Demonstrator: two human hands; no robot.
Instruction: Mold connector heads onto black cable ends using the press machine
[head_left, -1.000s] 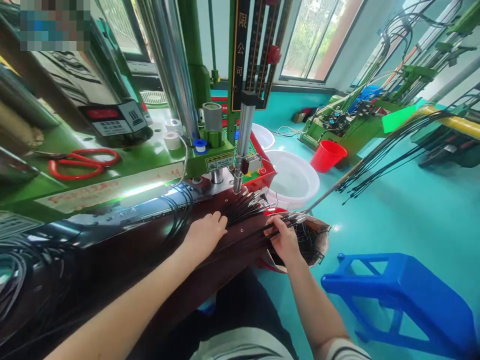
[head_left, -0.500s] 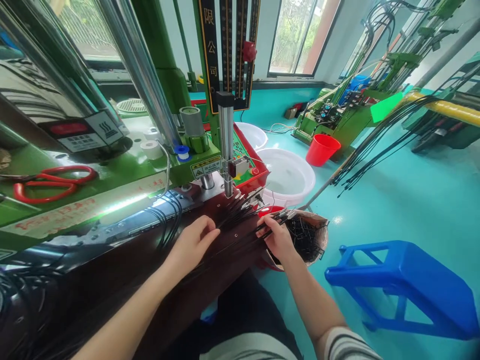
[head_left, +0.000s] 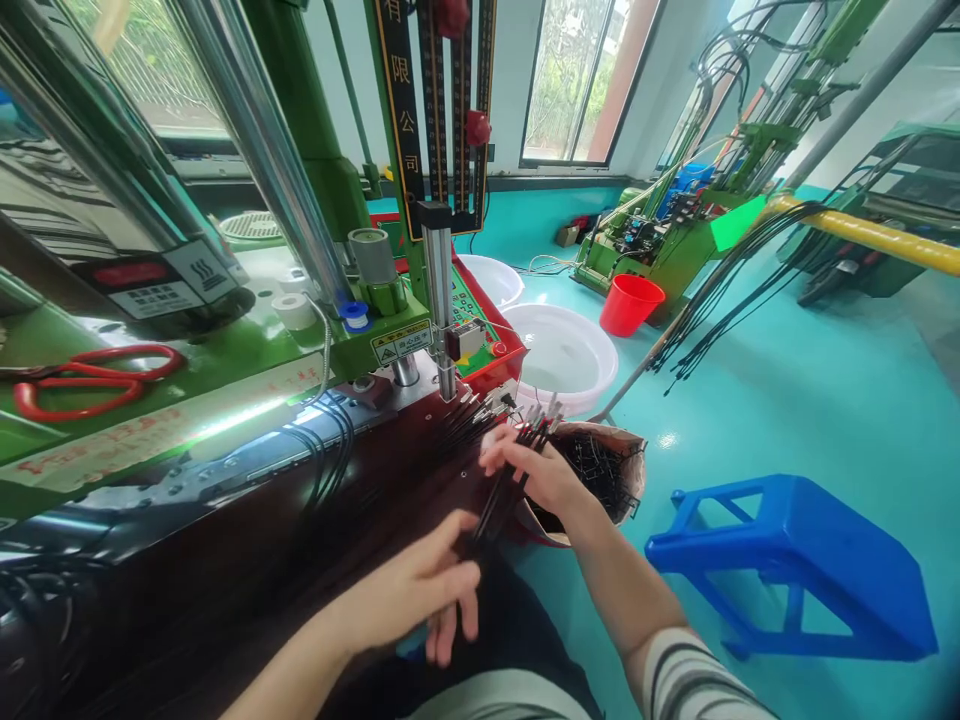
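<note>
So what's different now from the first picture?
The left hand moved away from the loose cables on the bench, back toward the person's body, fingers spread. The right hand swung its black bundle round: the silvery ends pointed off to the right, and now they point more away from the person. It didn't let go. The scissors, blue stool and red bucket stayed put.

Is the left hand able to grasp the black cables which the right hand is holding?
Probably yes. The left hand, apparently open, is close to the black cables extending from the right hand; nothing visible blocks the way, contact is unclear.
</note>
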